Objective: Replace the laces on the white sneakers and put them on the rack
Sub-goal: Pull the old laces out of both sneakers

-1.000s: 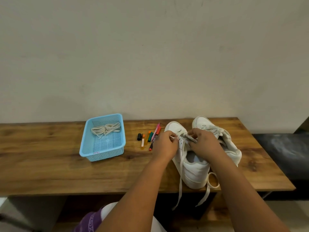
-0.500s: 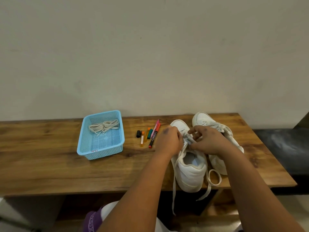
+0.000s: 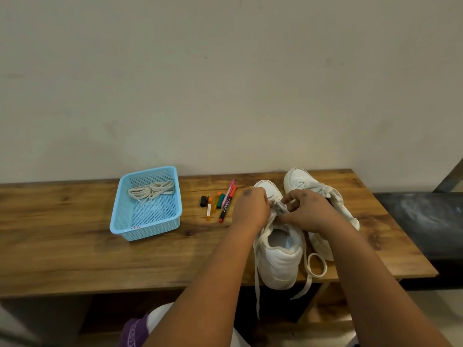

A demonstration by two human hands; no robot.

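Two white sneakers stand on the wooden table (image 3: 75,251), toes toward the wall. The near sneaker (image 3: 279,261) has its heel at the table's front edge, and its loosened lace (image 3: 258,279) hangs over that edge. My left hand (image 3: 251,209) and my right hand (image 3: 309,211) meet over its tongue, each pinching the lace at the eyelets. The second sneaker (image 3: 300,180) lies behind my right hand, partly hidden. A bundle of spare laces (image 3: 150,190) sits in the blue basket (image 3: 120,221).
Several coloured markers and caps (image 3: 220,200) lie between the basket and the sneakers. The wall runs along the table's back edge. A dark bench surface (image 3: 421,221) adjoins the table on the right. No rack is in view.
The near sneaker has come toward the front edge and turned straighter. Both hands stayed on the lace at the tongue. The view tilted down slightly.
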